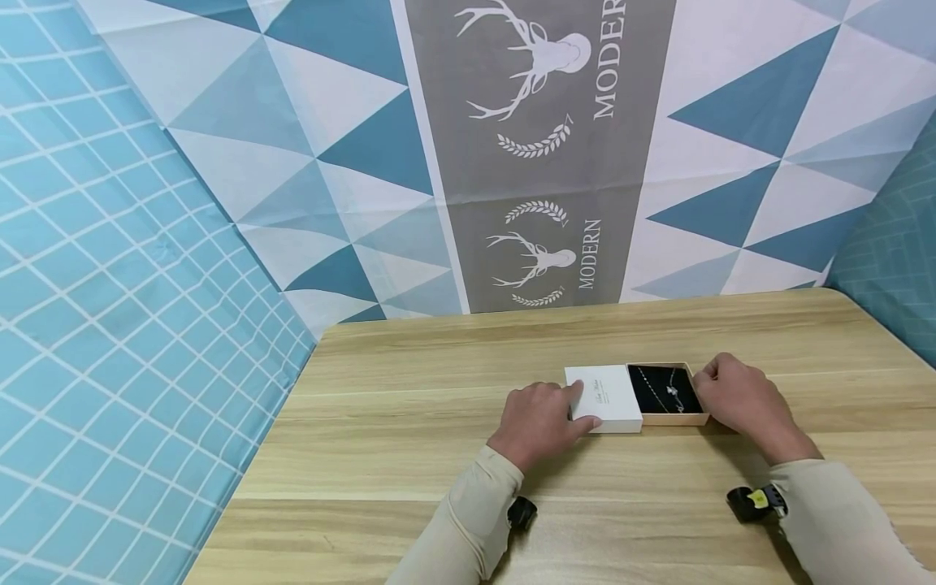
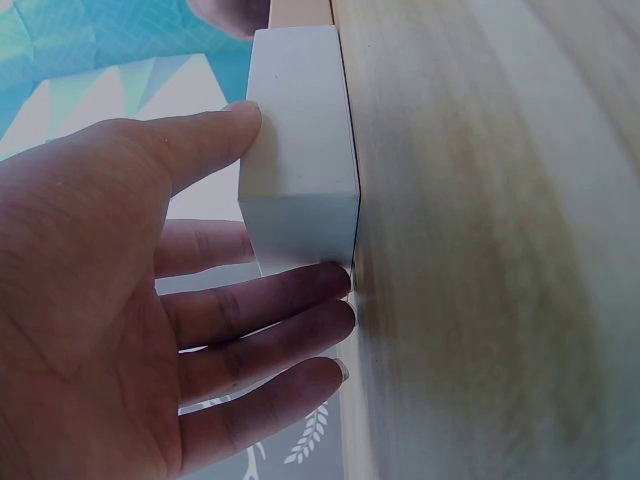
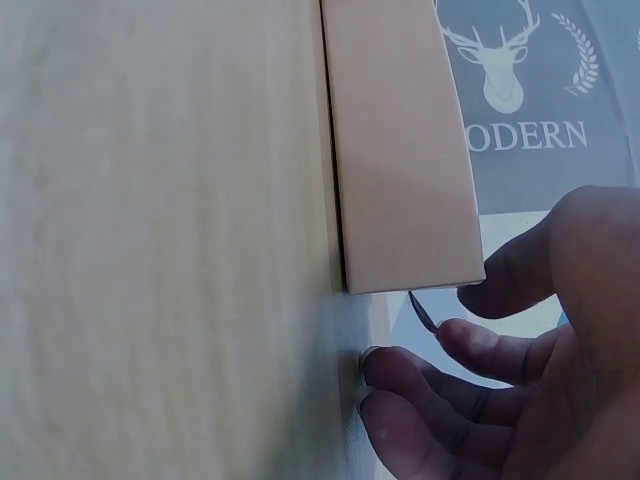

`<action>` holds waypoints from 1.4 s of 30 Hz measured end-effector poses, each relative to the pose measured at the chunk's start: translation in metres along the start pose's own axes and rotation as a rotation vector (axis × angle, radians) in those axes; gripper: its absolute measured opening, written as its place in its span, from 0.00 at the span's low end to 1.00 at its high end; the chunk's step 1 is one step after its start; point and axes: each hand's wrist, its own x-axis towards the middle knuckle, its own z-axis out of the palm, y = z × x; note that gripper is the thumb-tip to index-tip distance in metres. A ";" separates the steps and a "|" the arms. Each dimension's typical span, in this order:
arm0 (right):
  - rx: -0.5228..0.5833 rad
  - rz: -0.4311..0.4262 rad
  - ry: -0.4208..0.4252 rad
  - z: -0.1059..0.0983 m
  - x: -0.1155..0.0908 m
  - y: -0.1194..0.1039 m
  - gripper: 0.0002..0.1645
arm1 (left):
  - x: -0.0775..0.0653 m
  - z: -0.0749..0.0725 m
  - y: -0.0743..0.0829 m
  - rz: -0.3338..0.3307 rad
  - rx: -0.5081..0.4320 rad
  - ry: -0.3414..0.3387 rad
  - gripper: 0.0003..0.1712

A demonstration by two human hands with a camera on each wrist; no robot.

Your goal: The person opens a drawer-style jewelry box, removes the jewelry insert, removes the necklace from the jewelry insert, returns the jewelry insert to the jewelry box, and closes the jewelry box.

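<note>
A white box sleeve with printed script lies on the table. From its right side juts a tan drawer, also seen in the right wrist view. Silver chain jewelry with small charms lies on the drawer's black insert. My left hand grips the sleeve's left part, thumb on the near side; its lower fingers spread by the end. At the drawer's right end, my curled right hand pinches a small dark pull tab; the exact contact is partly hidden.
The box lies on a wood-grain table. Behind the table hangs a patterned cloth with deer heads and triangles. A blue gridded cloth covers the left side, a teal one the right. Black wrist cameras sit below the sleeves.
</note>
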 end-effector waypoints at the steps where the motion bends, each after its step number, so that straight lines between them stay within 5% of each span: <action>1: 0.000 -0.002 0.000 0.000 0.000 0.000 0.16 | 0.000 0.000 0.000 -0.001 -0.002 -0.001 0.33; 42: 0.020 -0.121 -0.017 0.005 0.007 -0.002 0.18 | -0.001 -0.002 0.001 -0.007 -0.007 0.004 0.34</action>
